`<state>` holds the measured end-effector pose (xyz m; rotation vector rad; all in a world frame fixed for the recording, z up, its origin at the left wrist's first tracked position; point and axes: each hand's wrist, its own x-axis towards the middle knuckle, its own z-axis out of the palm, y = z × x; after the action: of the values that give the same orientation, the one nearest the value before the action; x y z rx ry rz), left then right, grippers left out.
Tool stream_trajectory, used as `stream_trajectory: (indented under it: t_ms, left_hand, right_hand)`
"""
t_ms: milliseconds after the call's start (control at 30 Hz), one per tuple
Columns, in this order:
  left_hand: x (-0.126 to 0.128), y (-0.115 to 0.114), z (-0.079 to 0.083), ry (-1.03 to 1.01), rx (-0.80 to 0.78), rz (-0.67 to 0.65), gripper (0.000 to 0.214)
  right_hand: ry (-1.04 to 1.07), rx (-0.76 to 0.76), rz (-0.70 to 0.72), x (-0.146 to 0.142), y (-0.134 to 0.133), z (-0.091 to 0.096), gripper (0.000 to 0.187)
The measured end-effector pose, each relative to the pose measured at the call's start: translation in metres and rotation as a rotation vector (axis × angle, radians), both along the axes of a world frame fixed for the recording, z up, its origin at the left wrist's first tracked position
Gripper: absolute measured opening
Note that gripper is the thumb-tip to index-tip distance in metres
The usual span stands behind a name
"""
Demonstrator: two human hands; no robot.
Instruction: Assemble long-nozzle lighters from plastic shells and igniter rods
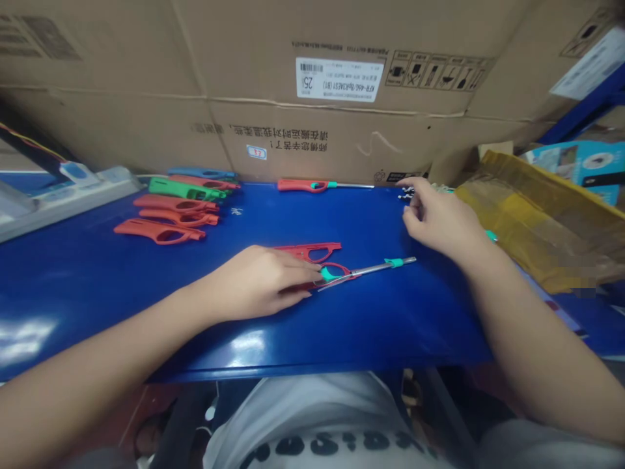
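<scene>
While our left hand (268, 280) rests on the red plastic handle shell with a looped guard (308, 285), we treat that shell as a light, stiff part. It lies on the glossy blue surface (195, 339), in front of the brown cardboard box (146, 98) and well apart from it. We expect the smooth plastic to slide easily, and we judge the thin rim of the loop to be its most fragile section. Hold the shell along its broad grip, behind the loop; avoid squeezing the loop itself. The slim silver metal tube (375, 266) should be rigid and slick; a knock could turn it.

We note a bright red body with a curved green plastic trigger (328, 274) at the loop. The tube extends beyond the loop and carries a green plastic sleeve (396, 262) near its far end. A second red plastic shell (303, 250) lies just behind, on the side towards the box.

Our left fingers lie close together over the grip; we cannot tell whether they pinch it. Our right hand (437, 218) has its thumb and index finger spread, near small black-and-white parts (407, 193) at the foot of the box.
</scene>
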<state>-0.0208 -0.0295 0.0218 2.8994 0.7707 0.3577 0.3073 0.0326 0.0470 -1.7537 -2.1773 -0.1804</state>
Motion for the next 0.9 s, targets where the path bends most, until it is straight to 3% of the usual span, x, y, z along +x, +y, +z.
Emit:
stream_trajectory:
  t_ms: [100,200,433,667,900]
  left_hand:
    - [-0.002,0.001,0.003,0.056,0.002,-0.073,0.037]
    - [0.0,0.0,0.002,0.069,0.02,-0.107,0.042]
    - [0.001,0.0,-0.003,0.008,-0.003,-0.078,0.044]
    - [0.002,0.003,-0.004,-0.032,-0.047,-0.06,0.042]
    - [-0.002,0.009,-0.009,-0.02,-0.093,0.064,0.034]
  right_hand:
    - [-0.044,-0.107,-0.155,0.011,0.01,-0.002,0.052]
    - [-0.03,-0.167,-0.212,0.013,0.014,-0.003,0.048]
    - [-0.103,-0.246,-0.455,0.03,0.016,0.014,0.039]
    - [-0.172,-0.417,-0.479,0.068,0.035,0.005,0.03]
    - [-0.167,-0.463,-0.496,0.073,0.04,0.0,0.026]
